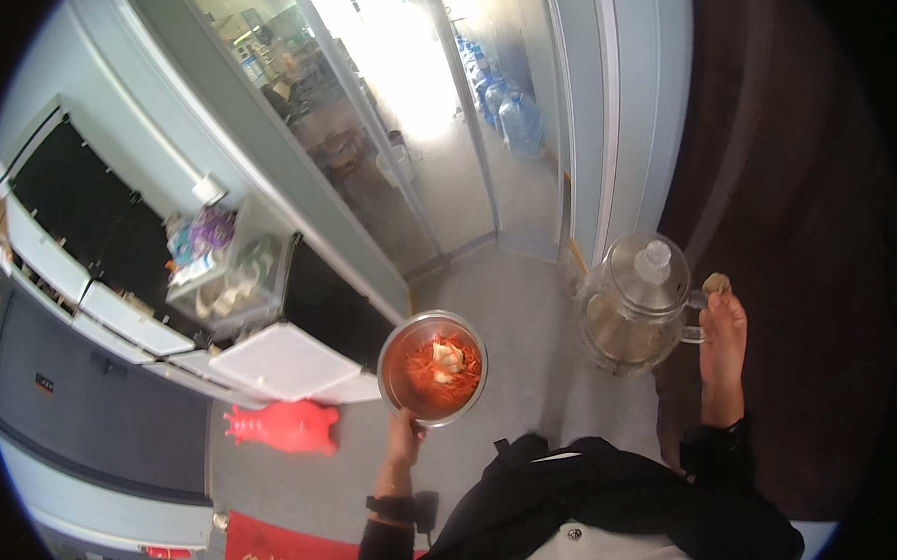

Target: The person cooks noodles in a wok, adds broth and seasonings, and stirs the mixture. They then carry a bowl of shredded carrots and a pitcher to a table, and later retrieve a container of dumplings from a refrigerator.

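Note:
My left hand (404, 439) grips the rim of a round stainless steel bowl (394, 380) from the near side. Shredded carrot (464, 388) lies in the bowl, with pale whitish lumps (447, 361) on top. On the right, my right hand (723, 335) is closed on the handle of a clear lidded jug (631, 339). The jug's lid (651, 279) has a clear knob, and the jug looks tilted. A small brownish lump (716, 282) shows at the fingertips of that hand; I cannot tell what it is. Both vessels are held above the grey floor, apart from each other.
Glass door panels (445, 205) stand ahead, with large blue water bottles (520, 123) behind them. White cabinets (287, 362) run along the left, bearing a clear plastic bin (231, 297). A red animal-shaped toy (286, 428) and a red mat (280, 546) are on the floor.

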